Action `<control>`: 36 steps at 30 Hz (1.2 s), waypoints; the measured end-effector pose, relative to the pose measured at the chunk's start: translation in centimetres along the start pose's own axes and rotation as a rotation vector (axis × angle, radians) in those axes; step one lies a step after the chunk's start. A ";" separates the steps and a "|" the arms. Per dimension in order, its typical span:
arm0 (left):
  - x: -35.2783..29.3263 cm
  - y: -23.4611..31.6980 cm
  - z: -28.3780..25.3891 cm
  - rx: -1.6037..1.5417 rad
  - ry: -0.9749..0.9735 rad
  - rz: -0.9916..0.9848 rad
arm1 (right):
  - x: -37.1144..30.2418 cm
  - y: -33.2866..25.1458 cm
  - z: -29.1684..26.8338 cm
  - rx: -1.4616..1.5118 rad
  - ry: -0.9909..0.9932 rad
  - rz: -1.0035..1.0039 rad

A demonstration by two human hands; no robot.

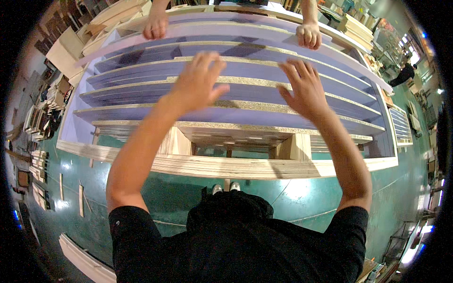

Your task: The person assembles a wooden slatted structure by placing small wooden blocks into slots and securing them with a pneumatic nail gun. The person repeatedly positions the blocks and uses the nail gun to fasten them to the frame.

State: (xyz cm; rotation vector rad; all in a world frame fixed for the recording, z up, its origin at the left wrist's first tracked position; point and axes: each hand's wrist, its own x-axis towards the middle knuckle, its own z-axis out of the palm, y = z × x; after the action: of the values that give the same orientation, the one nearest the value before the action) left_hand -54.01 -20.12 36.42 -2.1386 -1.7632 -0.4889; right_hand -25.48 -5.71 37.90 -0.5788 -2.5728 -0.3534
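Holding left hand and right hand spread, empty, above particleboard slats, edgewise presumably for stiffness, beyond wooden frame near edge.

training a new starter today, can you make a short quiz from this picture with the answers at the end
1. True or false: the person's left hand and right hand are both empty, with the fingers spread or held open.
2. Which colour is the floor around the wooden frame?
A) Red
B) Green
C) Yellow
3. How many of the co-worker's hands show toward the far side of the frame?

Key:
1. True
2. B
3. Two
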 end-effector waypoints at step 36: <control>-2.5 -4.4 6.8 -0.216 -0.429 0.086 | -1.5 0.4 6.1 0.208 -0.694 0.020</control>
State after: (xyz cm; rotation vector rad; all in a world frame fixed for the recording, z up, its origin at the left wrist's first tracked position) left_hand -58.41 -18.38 29.36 -2.6147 -1.8916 -0.2152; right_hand -26.53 -3.75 32.00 -0.7459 -3.1983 0.1608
